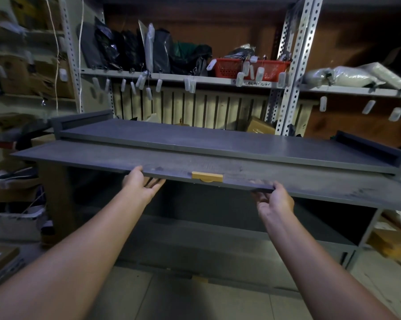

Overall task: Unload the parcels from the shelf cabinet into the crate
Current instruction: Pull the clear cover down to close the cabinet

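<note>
Both hands are on the flap door (102,155) of the shelf cabinet (195,137), which is raised level. The left hand (141,184) grips the door's front edge left of the wooden handle (207,176), thumb on top and fingers (154,182) stretched flat underneath. The right hand (274,199) pinches that edge right of the handle, thumb over it and fingers (260,199) curled below. Under the door the compartment is dark, and I cannot tell whether parcels lie inside. Behind and above the door, a metal rack (296,65) carries dark bags (130,49) and a red basket (229,68).
</note>
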`<state>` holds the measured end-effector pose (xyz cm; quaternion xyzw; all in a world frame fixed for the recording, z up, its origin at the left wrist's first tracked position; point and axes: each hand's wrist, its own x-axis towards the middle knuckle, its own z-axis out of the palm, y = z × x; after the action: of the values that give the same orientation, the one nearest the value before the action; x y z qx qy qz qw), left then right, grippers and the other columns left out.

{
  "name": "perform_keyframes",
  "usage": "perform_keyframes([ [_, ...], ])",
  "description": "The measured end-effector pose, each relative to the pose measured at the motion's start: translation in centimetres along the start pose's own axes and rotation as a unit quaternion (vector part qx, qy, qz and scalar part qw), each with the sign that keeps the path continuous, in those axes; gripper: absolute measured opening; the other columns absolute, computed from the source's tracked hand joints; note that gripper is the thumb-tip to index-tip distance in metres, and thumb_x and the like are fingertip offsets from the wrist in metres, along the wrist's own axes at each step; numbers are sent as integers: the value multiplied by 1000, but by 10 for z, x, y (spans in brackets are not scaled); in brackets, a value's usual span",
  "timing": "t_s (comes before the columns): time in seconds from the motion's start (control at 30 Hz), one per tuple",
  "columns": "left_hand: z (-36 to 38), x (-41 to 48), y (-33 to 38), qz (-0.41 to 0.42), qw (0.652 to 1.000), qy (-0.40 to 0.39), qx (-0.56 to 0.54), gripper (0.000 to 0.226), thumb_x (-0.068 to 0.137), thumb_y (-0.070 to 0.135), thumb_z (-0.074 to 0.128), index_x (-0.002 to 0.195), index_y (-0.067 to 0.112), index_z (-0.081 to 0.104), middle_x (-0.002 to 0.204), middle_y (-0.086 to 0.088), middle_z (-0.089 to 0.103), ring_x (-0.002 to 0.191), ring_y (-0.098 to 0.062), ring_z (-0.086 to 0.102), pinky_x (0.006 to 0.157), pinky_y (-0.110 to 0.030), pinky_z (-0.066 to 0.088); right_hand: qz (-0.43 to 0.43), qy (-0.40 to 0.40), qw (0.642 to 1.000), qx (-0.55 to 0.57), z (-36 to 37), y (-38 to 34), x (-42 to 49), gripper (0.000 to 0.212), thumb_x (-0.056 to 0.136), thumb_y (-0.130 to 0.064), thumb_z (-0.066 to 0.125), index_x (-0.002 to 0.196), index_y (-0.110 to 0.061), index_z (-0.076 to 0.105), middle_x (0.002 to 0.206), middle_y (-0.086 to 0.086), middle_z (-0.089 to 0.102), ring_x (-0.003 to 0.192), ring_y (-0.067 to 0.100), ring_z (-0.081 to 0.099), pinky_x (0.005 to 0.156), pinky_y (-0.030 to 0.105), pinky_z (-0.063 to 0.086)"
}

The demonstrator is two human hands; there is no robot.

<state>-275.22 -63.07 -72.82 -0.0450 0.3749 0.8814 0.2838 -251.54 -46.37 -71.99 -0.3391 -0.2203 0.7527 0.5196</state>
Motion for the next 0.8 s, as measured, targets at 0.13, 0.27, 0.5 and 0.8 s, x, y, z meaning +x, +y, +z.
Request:
perform_keyframes([
  [0.13,-8,-18,2,5,1000,1,-2,33,99,16,56,131,9,51,119,-19,62,91,-35,64,63,-50,58,-5,2,1000,6,-11,0,-12,14,98,-4,53,84,-4,57,73,15,66,60,25,67,64,42,61],
  [0.27,-20,-34,1,0,1000,8,1,31,100,16,55,130,8,51,119,-19,61,93,-36,64,67,-50,58,4,5,1000,19,-24,2,-25,11,98,-6,55,88,-4,57,81,15,65,58,22,68,50,35,60],
  [0.5,-40,-59,-3,-1,1000,23,0,29,99,14,56,127,6,53,117,-19,62,92,-35,65,69,-50,57,18,-5,999,40,-45,5,-50,9,101,-7,53,93,-3,55,81,18,65,49,21,69,51,37,61],
  [0.8,-63,-75,-13,-2,999,35,11,27,98,9,53,125,4,52,112,-17,63,95,-33,65,76,-52,54,25,-3,998,61,-69,14,-70,13,101,-6,52,88,-3,52,85,19,63,65,27,66,78,45,57],
])
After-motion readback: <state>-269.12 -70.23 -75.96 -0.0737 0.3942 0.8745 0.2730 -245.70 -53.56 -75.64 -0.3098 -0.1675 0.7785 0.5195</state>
